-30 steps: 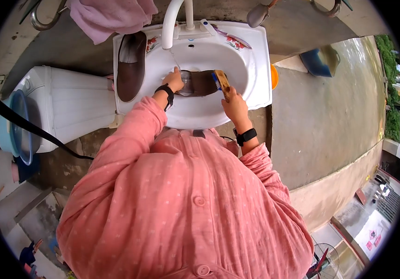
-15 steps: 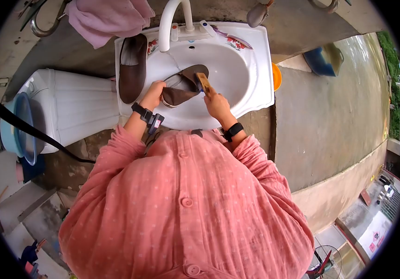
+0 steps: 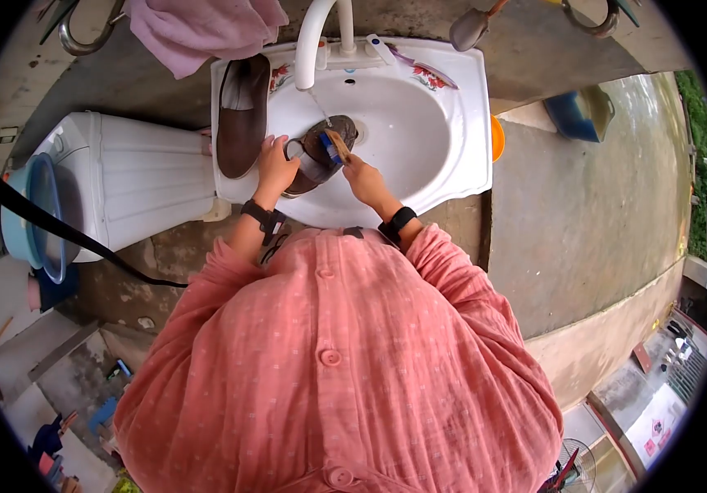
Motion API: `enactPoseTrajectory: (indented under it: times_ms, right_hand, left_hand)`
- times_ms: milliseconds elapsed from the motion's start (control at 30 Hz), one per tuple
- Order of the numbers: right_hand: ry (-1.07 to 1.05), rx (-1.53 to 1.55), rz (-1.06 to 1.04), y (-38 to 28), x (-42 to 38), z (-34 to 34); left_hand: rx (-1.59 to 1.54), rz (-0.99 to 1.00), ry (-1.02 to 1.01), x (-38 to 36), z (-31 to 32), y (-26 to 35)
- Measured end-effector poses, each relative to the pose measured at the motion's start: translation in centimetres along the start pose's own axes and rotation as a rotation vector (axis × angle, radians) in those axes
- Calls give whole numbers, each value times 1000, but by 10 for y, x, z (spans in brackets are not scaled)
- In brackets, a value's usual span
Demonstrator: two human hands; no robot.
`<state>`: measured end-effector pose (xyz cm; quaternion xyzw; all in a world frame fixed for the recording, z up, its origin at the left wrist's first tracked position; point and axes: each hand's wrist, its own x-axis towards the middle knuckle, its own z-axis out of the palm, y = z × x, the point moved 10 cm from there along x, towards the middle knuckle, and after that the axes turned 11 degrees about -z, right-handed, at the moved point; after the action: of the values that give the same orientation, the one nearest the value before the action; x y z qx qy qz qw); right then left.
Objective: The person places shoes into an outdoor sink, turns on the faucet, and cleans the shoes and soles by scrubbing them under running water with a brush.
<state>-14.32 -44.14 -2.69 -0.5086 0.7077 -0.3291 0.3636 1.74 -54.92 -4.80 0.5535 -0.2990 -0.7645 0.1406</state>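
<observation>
A brown slip-on shoe lies tilted in the white sink, its upper dark and wet. My left hand grips the shoe's left side near the opening, some fingers partly hidden. Closed round a wooden scrub brush, my right hand holds its blue bristles against the shoe's upper. From the white faucet, a thin stream of water falls onto the far end of the shoe. The matching brown shoe rests on the sink's left ledge.
A purple-handled item lies on the sink's back right ledge. The pink towel hangs at the upper left. A white ribbed appliance stands left of the sink. At right are an orange basin and a blue container.
The shoe has turned over so that its upper faces me more. My right hand has brought the brush left and down onto it. My left hand has shifted its grip. The view has moved slightly.
</observation>
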Motion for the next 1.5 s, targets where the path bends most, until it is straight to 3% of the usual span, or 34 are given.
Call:
enactPoseTrajectory:
  times_ms: [133, 167, 200, 267, 300, 333, 367, 467, 533, 567, 667, 733, 800, 933, 1000, 1033, 1133, 1200, 1267, 1367, 1500]
  right_hand:
    - [125, 64, 99, 23, -5, -21]
    - [93, 51, 98, 24, -7, -24]
    - [63, 38, 95, 22, -7, -25]
    - [41, -47, 71, 21, -7, -24]
    - [-11, -125, 87, 20, -8, -19]
    - [-64, -203, 105, 19, -8, -14]
    - [-118, -280, 121, 17, -10, -8]
    - [-178, -266, 103, 4, -14, 3]
    - [-116, -232, 106, 6, -15, -1]
    - [-86, -173, 72, 6, -15, -5]
    - [-10, -67, -28, -17, -22, -25]
    - [43, -18, -100, -29, -20, -31]
    - [50, 22, -168, -37, -15, -28]
    - [22, -78, -179, -52, -10, -28]
    - [25, -179, -235, -68, -10, -30]
    - [22, -179, -241, -68, -8, -28]
    - [5, -286, -200, -52, 6, -23]
    - [114, -346, -87, -29, 25, -37]
    - [142, -332, -93, -24, 20, -36]
    - [48, -263, -150, -67, -10, -28]
    - [78, -264, -36, -29, 16, -34]
  left_hand:
    - [130, 172, 47, -22, 33, 33]
    - [-94, -89, -139, -15, 46, 14]
    - [-92, -90, -138, -8, 52, 13]
    - [-304, -470, 54, 3, 59, -35]
    - [-226, -353, -78, -1, 80, -26]
    - [-219, -355, -82, 6, 84, -29]
    - [-316, -396, 119, 18, 67, -41]
    - [-432, -416, 280, 69, 29, -80]
    - [-326, -370, 285, 76, 25, -78]
    - [-307, -275, 183, 80, 26, -71]
    - [-352, -248, -78, 80, 49, -56]
    - [-486, -188, -131, 73, 54, -49]
    - [-467, -255, -247, 52, 64, -37]
    - [-351, -103, -269, 32, 60, -7]
    - [-557, -312, -248, 31, 61, -20]
    - [-561, -306, -245, 32, 57, -23]
    - [-449, -181, -251, 26, 53, -25]
    - [-313, -30, -92, 21, 46, -21]
    - [-251, -18, -97, 25, 40, -23]
    - [-300, 21, -226, 12, 54, -1]
    - [-274, 43, -174, 11, 52, 0]
